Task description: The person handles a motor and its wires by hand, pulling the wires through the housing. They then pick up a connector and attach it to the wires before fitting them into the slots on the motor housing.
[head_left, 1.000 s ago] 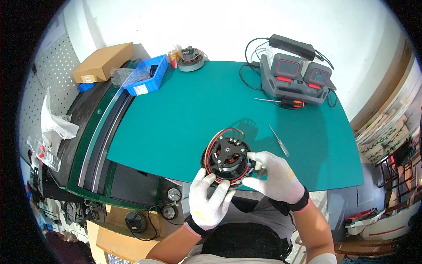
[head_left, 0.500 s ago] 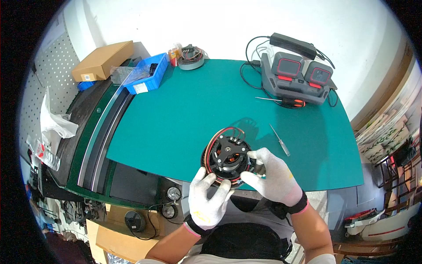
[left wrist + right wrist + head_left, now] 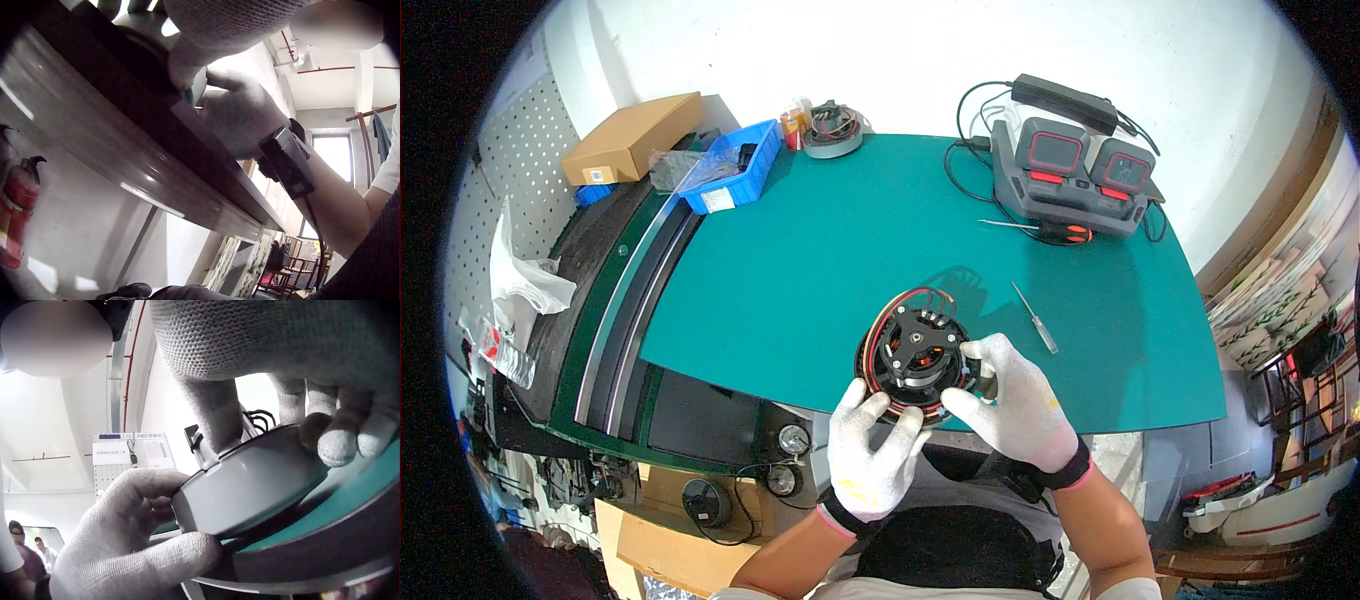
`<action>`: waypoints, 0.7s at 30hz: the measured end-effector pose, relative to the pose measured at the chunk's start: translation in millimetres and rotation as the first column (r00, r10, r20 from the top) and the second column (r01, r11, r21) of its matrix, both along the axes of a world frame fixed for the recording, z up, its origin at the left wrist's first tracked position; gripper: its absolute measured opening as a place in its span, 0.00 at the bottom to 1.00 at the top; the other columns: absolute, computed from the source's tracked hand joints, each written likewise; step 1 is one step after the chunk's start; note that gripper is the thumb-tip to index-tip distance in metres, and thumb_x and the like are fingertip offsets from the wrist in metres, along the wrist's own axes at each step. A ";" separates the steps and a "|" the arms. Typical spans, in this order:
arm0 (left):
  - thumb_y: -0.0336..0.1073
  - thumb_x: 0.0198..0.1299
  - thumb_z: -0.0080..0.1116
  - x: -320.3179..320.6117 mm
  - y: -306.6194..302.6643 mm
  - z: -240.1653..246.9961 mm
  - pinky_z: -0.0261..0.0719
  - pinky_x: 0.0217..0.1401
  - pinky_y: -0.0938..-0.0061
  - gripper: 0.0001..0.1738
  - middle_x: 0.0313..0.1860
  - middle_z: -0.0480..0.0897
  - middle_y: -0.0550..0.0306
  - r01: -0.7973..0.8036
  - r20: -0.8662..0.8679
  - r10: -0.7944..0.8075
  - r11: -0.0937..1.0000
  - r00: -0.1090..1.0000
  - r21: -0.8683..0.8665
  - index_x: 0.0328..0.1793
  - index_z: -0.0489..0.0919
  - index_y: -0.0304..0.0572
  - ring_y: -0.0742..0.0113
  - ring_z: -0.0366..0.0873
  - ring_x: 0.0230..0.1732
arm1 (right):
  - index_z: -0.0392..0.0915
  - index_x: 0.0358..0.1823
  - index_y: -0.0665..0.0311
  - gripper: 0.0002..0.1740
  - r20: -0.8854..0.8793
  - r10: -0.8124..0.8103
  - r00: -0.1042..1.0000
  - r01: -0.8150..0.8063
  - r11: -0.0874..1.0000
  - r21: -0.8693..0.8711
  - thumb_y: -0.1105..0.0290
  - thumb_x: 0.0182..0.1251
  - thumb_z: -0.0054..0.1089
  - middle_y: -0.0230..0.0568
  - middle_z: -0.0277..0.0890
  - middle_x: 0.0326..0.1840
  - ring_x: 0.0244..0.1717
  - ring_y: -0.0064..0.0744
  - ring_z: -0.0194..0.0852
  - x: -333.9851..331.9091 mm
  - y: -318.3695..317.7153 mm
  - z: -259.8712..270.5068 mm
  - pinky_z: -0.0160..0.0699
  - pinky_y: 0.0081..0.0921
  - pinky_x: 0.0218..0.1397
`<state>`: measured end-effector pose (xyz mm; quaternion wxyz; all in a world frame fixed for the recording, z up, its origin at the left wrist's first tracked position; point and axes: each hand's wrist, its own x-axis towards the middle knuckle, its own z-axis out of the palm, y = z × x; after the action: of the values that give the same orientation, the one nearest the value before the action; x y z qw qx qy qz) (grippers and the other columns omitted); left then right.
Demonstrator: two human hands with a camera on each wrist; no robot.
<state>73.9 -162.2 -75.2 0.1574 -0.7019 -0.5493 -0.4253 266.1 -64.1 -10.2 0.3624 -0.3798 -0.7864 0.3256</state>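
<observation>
Steadying a round motor (image 3: pixel 915 365) w/ both gloved hands looks like the step in hand. The unit sits on the green table (image 3: pixel 820 250) at its near edge, approx. 6 o'clock of the mat, with red wires (image 3: pixel 890 312) looping round its rim from 9 to 12 o'clock. The left hand (image 3: pixel 875 455) comes in at the motor's 7 o'clock. Its grip is closed on the grey housing (image 3: pixel 256 487), thumb & fingers wrapped on the side wall, as the right wrist view shows. The right hand (image 3: pixel 1015 400) is at 3–4 o'clock, fingertips (image 3: pixel 337 440) curled over the top rim, so that grip is closed on the motor too. The housing seems to sit right at the table edge. A thin screwdriver (image 3: pixel 1036 320) lies at approx. 2 o'clock of the motor, near but apart. A red-handled one (image 3: pixel 1055 234) is farther off at 1 o'clock, just in front of the charger dock (image 3: pixel 1075 175). Judging from this, the next move prob. calls for one hand holding the housing firm while the other frees up to turn the unit or reach a tool. Care req'd not to snag the wires or tip it off the edge.
</observation>
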 end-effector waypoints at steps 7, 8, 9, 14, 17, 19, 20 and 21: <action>0.32 0.39 0.88 0.9 -0.6 1.9 0.78 0.68 0.40 0.36 0.62 0.77 0.43 -0.002 0.004 0.002 1.000 1.000 -0.010 0.59 0.87 0.51 0.28 0.75 0.69 | 0.74 0.61 0.68 0.30 0.027 0.019 0.999 -0.017 0.999 -0.052 0.64 0.62 0.80 0.48 0.80 0.41 0.39 0.43 0.83 2.1 0.1 4.7 0.83 0.38 0.45; 0.32 0.39 0.88 0.7 -0.4 1.3 0.78 0.68 0.40 0.36 0.62 0.77 0.43 0.002 0.003 -0.002 1.000 1.000 -0.010 0.59 0.87 0.50 0.28 0.75 0.69 | 0.74 0.61 0.68 0.30 0.026 0.019 0.999 -0.017 0.998 -0.052 0.64 0.62 0.80 0.48 0.80 0.41 0.39 0.43 0.83 2.0 0.3 4.0 0.83 0.38 0.45; 0.32 0.39 0.88 0.8 -0.5 1.3 0.78 0.68 0.40 0.36 0.62 0.77 0.43 0.002 0.003 -0.001 1.000 1.000 -0.010 0.59 0.87 0.50 0.28 0.75 0.69 | 0.74 0.61 0.68 0.31 0.027 0.022 0.999 -0.021 0.999 -0.031 0.64 0.62 0.80 0.49 0.80 0.42 0.39 0.44 0.83 1.9 0.6 3.0 0.83 0.39 0.45; 0.32 0.39 0.87 4.0 -0.5 -1.8 0.78 0.70 0.43 0.30 0.63 0.76 0.42 -0.025 -0.008 0.025 1.000 1.000 0.006 0.53 0.91 0.55 0.28 0.74 0.71 | 0.74 0.61 0.69 0.32 0.039 0.020 0.999 -0.021 1.000 0.022 0.63 0.62 0.80 0.50 0.80 0.44 0.41 0.45 0.83 2.1 -2.9 4.8 0.83 0.39 0.46; 0.32 0.39 0.87 4.6 -0.9 -4.7 0.78 0.71 0.43 0.28 0.63 0.76 0.42 -0.041 -0.023 0.041 0.999 0.999 0.013 0.51 0.92 0.58 0.28 0.73 0.71 | 0.74 0.61 0.69 0.32 0.061 0.011 0.998 -0.010 1.000 -0.013 0.62 0.62 0.80 0.51 0.80 0.46 0.41 0.46 0.83 3.2 -4.6 6.7 0.83 0.39 0.48; 0.33 0.39 0.87 3.5 -0.9 -5.7 0.77 0.71 0.43 0.28 0.63 0.76 0.42 -0.038 -0.032 0.038 0.999 0.999 0.012 0.51 0.92 0.58 0.28 0.73 0.71 | 0.74 0.61 0.69 0.33 0.047 0.011 0.999 -0.012 1.000 0.025 0.62 0.62 0.81 0.52 0.80 0.47 0.42 0.47 0.84 3.0 -4.5 4.1 0.83 0.39 0.48; 0.33 0.39 0.87 3.2 -1.2 -5.8 0.77 0.71 0.43 0.27 0.63 0.76 0.42 -0.038 -0.040 0.039 0.999 0.998 0.008 0.51 0.92 0.59 0.29 0.73 0.71 | 0.74 0.61 0.69 0.33 0.046 0.011 0.999 -0.013 1.000 0.027 0.62 0.62 0.81 0.52 0.80 0.47 0.42 0.47 0.84 2.8 -5.3 3.7 0.83 0.39 0.48; 0.33 0.39 0.87 3.1 -1.8 -5.9 0.77 0.71 0.43 0.27 0.63 0.76 0.42 -0.039 -0.042 0.040 0.999 0.998 0.010 0.51 0.92 0.59 0.29 0.73 0.71 | 0.74 0.61 0.69 0.33 0.045 0.007 0.999 -0.010 0.998 0.055 0.62 0.62 0.81 0.52 0.81 0.48 0.43 0.47 0.84 2.6 -6.4 3.1 0.84 0.39 0.49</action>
<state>77.0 -164.0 -81.1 0.1805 -0.6989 -0.5577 -0.4098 268.7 -70.5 -7.1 0.3536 -0.3735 -0.8046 0.2968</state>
